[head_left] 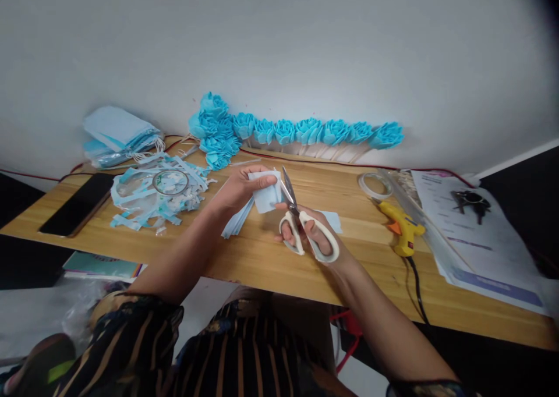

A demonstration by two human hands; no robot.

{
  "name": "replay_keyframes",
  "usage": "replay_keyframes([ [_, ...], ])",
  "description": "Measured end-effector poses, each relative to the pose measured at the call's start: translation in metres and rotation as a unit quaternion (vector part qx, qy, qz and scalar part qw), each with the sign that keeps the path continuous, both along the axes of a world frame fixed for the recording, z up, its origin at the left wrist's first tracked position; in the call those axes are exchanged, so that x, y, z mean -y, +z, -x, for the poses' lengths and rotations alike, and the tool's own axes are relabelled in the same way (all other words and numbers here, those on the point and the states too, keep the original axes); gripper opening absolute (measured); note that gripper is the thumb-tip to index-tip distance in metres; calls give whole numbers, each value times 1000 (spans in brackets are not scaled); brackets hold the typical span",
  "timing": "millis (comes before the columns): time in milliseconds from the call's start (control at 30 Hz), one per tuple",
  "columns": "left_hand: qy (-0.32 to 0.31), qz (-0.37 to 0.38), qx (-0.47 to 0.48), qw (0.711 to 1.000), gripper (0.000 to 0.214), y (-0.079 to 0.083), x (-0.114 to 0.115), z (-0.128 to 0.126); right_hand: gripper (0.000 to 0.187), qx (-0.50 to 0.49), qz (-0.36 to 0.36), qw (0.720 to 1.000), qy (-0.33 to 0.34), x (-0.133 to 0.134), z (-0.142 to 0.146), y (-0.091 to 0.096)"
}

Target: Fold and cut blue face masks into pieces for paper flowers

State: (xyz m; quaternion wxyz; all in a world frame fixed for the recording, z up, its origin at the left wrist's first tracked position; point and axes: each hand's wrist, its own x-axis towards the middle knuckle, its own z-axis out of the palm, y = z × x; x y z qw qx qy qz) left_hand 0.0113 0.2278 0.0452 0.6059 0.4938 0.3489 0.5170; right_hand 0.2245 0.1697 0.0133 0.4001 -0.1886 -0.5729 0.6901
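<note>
Between the thumb and fingers of my left hand (247, 186) is a pale blue piece of fabric (267, 197), held up over the table. My right hand (317, 231) has its fingers through the white handles of a pair of scissors (293, 206). The blades are parted and point away from me, right at the fabric's right edge. Beneath my left hand lies a stack of pale blue strips (238, 219). Another pale blue piece (332, 221) rests on the table, partly hidden behind my right hand.
Blue fabric flowers (309, 131) on sticks line the wall. Left are face masks (117, 135), a phone (76, 205), a scrap heap (161, 190) and a tape roll (170, 181). Right are a yellow glue gun (404, 228), clear tape (375, 185), papers (476, 240) and keys (470, 204).
</note>
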Motion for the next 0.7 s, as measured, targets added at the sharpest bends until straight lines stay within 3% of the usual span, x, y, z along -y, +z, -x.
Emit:
replay_keyframes([
  [200, 0, -1, 7, 1000, 47, 2, 2, -2, 70, 0, 4, 1000, 7, -1, 0, 0],
  [400, -2, -60, -20, 998, 43, 0, -2, 1, 71, 24, 5, 1000, -12, -1, -2, 0],
  [700, -69, -105, -111, 986, 40, -3, -3, -1, 60, -17, 0, 1000, 1, -7, -2, -4],
])
